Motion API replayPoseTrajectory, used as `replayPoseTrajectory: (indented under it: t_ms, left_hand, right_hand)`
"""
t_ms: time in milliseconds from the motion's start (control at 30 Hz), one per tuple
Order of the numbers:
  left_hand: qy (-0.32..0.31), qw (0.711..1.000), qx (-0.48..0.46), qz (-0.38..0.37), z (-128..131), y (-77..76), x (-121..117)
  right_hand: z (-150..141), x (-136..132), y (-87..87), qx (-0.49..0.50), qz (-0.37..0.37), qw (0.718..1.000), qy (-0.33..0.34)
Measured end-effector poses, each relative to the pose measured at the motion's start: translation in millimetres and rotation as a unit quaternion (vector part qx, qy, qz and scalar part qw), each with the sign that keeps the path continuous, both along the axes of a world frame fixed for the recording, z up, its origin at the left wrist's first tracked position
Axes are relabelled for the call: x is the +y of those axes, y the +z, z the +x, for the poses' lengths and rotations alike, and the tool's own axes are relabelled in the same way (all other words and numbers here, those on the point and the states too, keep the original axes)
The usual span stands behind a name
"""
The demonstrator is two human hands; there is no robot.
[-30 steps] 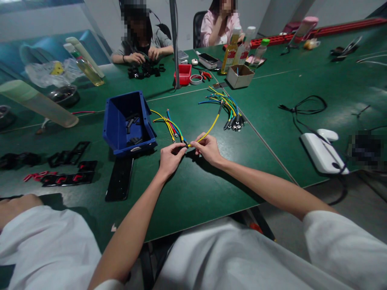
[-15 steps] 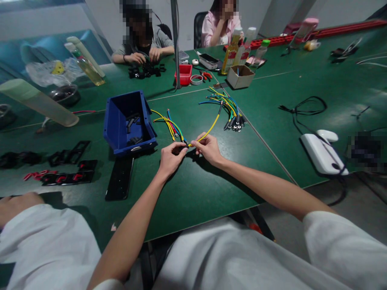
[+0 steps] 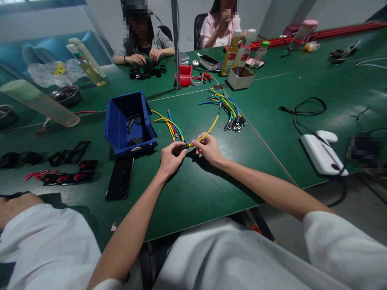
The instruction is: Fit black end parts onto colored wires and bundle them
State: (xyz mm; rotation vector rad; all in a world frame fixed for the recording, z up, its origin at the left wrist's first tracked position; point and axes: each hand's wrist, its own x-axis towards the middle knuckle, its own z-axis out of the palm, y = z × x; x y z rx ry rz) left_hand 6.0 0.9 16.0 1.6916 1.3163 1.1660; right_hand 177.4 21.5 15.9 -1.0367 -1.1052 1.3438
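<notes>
My right hand [image 3: 208, 149] pinches a yellow wire [image 3: 212, 125] near one end; its other end, with a metal tip, rises away to the right. My left hand [image 3: 173, 158] is closed on a short black sleeve [image 3: 184, 147], which meets the yellow wire's near end. Just beyond my left hand lie a few loose yellow, green, blue and red wires [image 3: 169, 121]. Farther right rests a bundle of wires [image 3: 231, 108] with black-sleeved ends and ring terminals. A blue bin [image 3: 112, 139] with several black sleeves inside stands left of my hands.
A black phone [image 3: 120, 179] lies below the bin, with black and red parts [image 3: 68, 177] to its left. A white device [image 3: 322, 155] with a cable sits at right. Behind are a metal pole [image 3: 176, 44], a red box [image 3: 184, 75], a carton [image 3: 240, 78] and bottles. Co-workers sit around the table.
The black sleeve shows more between my left fingers and now lies at the yellow wire's end. Both hands stay almost in place; the view shifts slightly.
</notes>
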Motion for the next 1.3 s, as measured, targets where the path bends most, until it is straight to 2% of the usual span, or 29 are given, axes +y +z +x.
replayPoseTrajectory:
  t_ms: [267,500,967,1300]
  left_hand:
    - [0.0,0.999,-0.034,-0.019,0.9,-0.3,0.1]
    - [0.0,1.0,-0.013,-0.026,0.0,-0.9,1.0]
    - [-0.009,0.999,-0.036,-0.038,-0.3,-3.1,0.6]
    - [-0.01,0.999,-0.025,-0.026,-0.7,-4.1,0.9]
  right_hand:
    - [-0.4,-1.8,3.2,0.004,-0.004,1.0,0.011]
    - [0.3,-0.4,2.5,0.01,-0.012,0.999,0.03]
    - [1.9,0.0,1.3,-0.005,-0.002,0.999,0.052]
    - [1.2,-0.4,2.2,0.001,-0.005,0.999,0.045]
